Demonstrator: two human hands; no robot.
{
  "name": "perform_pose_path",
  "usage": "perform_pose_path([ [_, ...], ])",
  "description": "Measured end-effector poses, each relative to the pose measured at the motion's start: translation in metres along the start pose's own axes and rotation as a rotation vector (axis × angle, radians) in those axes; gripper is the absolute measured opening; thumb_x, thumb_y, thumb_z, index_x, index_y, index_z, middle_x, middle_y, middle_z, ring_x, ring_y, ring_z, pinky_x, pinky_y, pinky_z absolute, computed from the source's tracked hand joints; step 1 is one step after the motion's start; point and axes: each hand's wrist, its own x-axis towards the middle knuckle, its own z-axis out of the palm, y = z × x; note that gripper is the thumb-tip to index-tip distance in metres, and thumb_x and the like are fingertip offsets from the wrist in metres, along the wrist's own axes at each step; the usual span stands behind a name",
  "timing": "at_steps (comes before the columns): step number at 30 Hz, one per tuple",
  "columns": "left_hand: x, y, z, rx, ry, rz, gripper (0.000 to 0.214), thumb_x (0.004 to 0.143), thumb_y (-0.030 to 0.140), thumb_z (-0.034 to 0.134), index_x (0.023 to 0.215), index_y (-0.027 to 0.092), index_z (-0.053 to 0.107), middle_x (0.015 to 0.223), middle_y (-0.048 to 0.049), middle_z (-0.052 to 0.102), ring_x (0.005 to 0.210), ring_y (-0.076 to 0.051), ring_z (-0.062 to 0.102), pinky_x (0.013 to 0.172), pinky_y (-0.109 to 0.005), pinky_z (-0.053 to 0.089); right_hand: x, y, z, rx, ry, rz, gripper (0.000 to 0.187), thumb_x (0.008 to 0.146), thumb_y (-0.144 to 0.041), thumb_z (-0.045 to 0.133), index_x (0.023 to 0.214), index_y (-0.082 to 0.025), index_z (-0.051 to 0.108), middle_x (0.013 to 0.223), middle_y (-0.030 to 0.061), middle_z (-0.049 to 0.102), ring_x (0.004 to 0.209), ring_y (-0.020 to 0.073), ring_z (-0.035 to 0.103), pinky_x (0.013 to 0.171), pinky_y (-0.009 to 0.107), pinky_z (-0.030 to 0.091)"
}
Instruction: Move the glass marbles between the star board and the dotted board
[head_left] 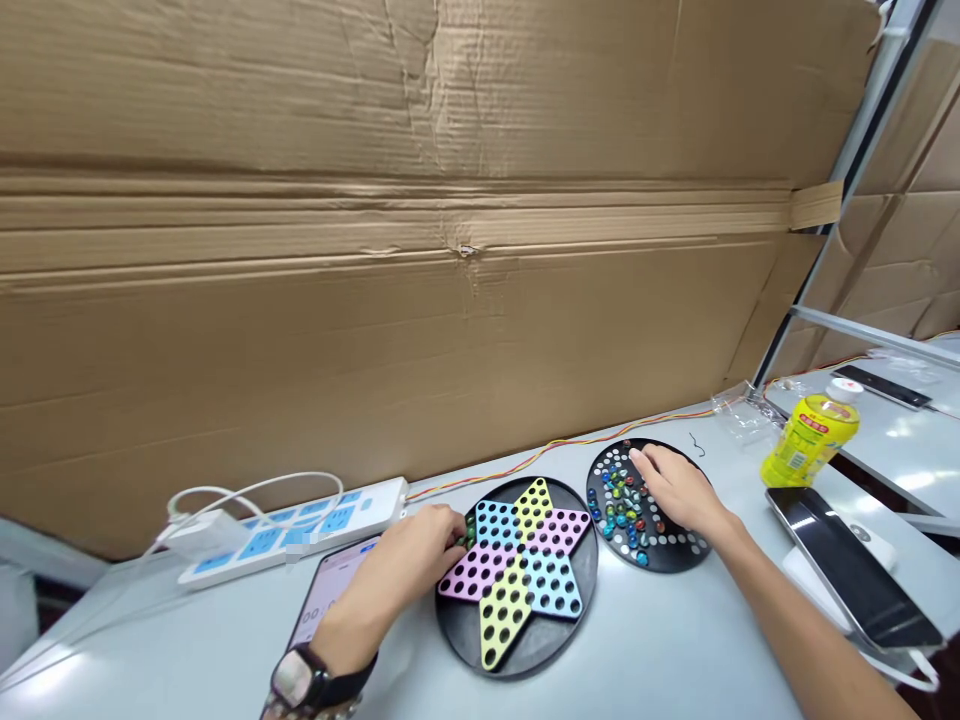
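A black round Chinese checkers board (555,640) with a six-pointed star in yellow, pink and blue lies on the table, its visible star holes without marbles. At its left rim, my left hand (424,548) is curled closed, close beside several green marbles (470,530) on the board's black edge; its fingertips are partly hidden. My right hand (679,487) reaches over a second black round tray (679,560) with pale dots. Its fingers are bent together near the loose coloured marbles (622,500), and whatever they pinch is hidden.
A white power strip (375,505) with cables and a phone (322,595) lie at left. On the right are a yellow drink bottle (814,435), a dark phone (847,565) and clear plastic wrap (746,412). A cardboard wall (450,350) rises behind, with thin wires (540,455) along its foot.
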Motion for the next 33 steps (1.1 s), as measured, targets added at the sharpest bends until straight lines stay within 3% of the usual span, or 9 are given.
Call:
perform_pose_path([
  [4,-0.002,0.000,-0.002,-0.005,-0.076,-0.040,0.017,0.076,0.011,0.050,0.065,0.020,0.059,0.073,-0.0040,0.068,0.069,-0.021,0.065,0.057,-0.028,0.034,0.001,0.002,0.001,-0.001,0.008,-0.021,0.043,0.102,-0.053,0.028,0.076,-0.024,0.045,0.082,0.0032,0.065,0.078,0.0205,0.058,0.068,0.030,0.035],
  [10,-0.007,0.006,-0.009,0.018,-0.117,-0.102,0.018,0.083,0.016,0.049,0.073,0.019,0.064,0.084,-0.0091,0.071,0.073,-0.024,0.067,0.061,-0.031,0.039,0.002,0.002,0.001,0.009,0.011,-0.019,0.043,0.102,-0.052,0.028,0.076,-0.024,0.047,0.082,0.0029,0.065,0.079,0.0204,0.058,0.069,0.030,0.035],
  [15,-0.011,0.007,-0.017,0.052,-0.127,-0.099,0.018,0.086,0.021,0.050,0.078,0.020,0.066,0.090,-0.0099,0.072,0.081,-0.026,0.069,0.066,-0.032,0.043,0.000,0.000,0.001,0.014,0.006,-0.012,0.045,0.102,-0.054,0.026,0.075,-0.024,0.046,0.081,0.0025,0.064,0.078,0.0204,0.057,0.069,0.030,0.035],
  [20,-0.013,0.008,-0.019,0.067,-0.110,-0.060,0.018,0.079,0.014,0.051,0.069,0.021,0.065,0.087,-0.0073,0.073,0.082,-0.026,0.069,0.063,-0.031,0.040,-0.001,-0.002,0.000,0.016,0.009,-0.016,0.045,0.102,-0.054,0.027,0.075,-0.024,0.045,0.081,0.0026,0.064,0.079,0.0208,0.058,0.070,0.030,0.035],
  [26,-0.016,0.013,-0.020,0.046,-0.134,-0.106,0.019,0.079,0.012,0.051,0.069,0.020,0.064,0.076,-0.0072,0.071,0.073,-0.026,0.069,0.062,-0.031,0.041,0.000,-0.002,0.000,0.011,0.010,-0.028,0.045,0.102,-0.054,0.027,0.074,-0.024,0.046,0.080,0.0030,0.064,0.078,0.0204,0.057,0.069,0.030,0.036],
  [33,-0.015,0.002,-0.018,0.070,-0.117,-0.101,0.016,0.084,0.021,0.050,0.076,0.021,0.064,0.089,-0.0099,0.073,0.082,-0.028,0.069,0.066,-0.033,0.043,0.000,-0.001,0.000,0.051,0.019,-0.030,0.045,0.101,-0.055,0.029,0.073,-0.023,0.045,0.079,0.0026,0.062,0.077,0.0202,0.055,0.070,0.031,0.036],
])
